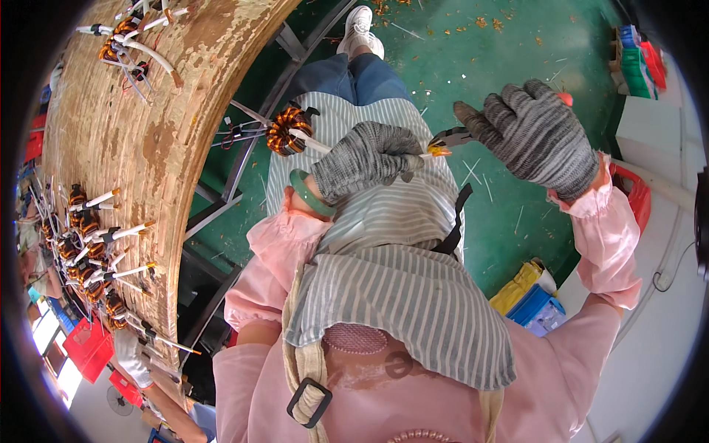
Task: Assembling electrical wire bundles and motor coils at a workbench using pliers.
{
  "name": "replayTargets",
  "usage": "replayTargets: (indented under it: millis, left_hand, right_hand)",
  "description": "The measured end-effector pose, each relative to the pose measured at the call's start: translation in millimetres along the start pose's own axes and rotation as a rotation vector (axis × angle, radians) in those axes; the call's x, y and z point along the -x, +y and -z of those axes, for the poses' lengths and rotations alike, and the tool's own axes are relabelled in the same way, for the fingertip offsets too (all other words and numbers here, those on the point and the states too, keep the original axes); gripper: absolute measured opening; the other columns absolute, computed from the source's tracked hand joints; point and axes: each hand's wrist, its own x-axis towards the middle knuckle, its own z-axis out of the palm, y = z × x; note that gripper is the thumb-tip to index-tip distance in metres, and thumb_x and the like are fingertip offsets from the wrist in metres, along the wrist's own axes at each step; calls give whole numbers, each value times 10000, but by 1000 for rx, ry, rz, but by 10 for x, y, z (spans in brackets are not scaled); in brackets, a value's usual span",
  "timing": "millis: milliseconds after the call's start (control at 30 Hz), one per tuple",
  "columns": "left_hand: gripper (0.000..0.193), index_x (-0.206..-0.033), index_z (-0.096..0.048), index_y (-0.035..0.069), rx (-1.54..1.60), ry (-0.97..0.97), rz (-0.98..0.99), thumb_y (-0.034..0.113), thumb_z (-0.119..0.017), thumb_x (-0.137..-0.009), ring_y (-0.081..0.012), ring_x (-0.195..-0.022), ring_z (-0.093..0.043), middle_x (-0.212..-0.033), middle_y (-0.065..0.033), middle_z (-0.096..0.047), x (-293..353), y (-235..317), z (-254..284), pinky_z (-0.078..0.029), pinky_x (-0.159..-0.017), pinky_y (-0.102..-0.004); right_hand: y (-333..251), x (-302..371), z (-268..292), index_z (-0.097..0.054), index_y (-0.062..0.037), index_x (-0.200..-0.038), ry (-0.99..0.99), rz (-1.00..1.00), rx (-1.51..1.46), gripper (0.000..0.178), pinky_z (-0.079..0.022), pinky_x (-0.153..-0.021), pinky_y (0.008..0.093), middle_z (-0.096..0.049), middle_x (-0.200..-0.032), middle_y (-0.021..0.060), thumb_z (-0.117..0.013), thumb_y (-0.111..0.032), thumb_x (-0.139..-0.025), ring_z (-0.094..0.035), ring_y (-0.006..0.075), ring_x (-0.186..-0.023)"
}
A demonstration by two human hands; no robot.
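Green flooring [517, 244] is being bordered at nine o'clock by a worn wooden desk [159, 148]. Above it, a copper-wound coil [288, 131] is being judged dense and fairly heavy, its white lead [314, 142] stiff, bendable and smooth, best being held along the lead, sparing the windings. The lead is being clasped by the gloved left grip [362, 162], fingers closed; from there the coil is being held near ten o'clock, the yellow tip [439, 150] at three. Pliers [454, 137] are being grasped in the right grip [539, 136], fingers curled, the tip at its nine o'clock; whether the jaws are being clamped cannot be told.
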Motion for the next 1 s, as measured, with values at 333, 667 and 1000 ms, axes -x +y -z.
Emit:
replayTargets:
  millis: [333, 667, 1000]
  left_hand:
    - [241, -1045, -597, 7, -298, 362, -134, 139, -601, -843, -93, -718, -570, -815, -31, -638, -146, -68, -190, -469, -678, -231]
    - [262, -1080, -603, 121, -198, 392, -250, 212, -598, -835, -221, -764, -644, -828, -111, -644, -207, -150, -210, -495, -685, -293]
    - [228, -1034, -582, 8, -218, 471, -400, 31, -631, -812, -122, -886, -586, -951, -56, -619, -216, -208, -224, -463, -814, -243]
  right_hand:
    - [-429, 153, 14, -552, -121, -1171, -160, -388, -108, 456, -449, -645, 360, -555, -808, 38, -533, -163, -717, -545, 206, -742]
    - [-769, 242, -243, -618, -159, -1067, 82, -930, -614, 413, -467, -677, 371, -592, -832, 74, -694, -202, -663, -556, 268, -768]
    - [-713, 192, -191, -597, -127, -1094, 209, -881, -542, 437, -467, -687, 379, -580, -865, 114, -706, -199, -677, -561, 273, -767]
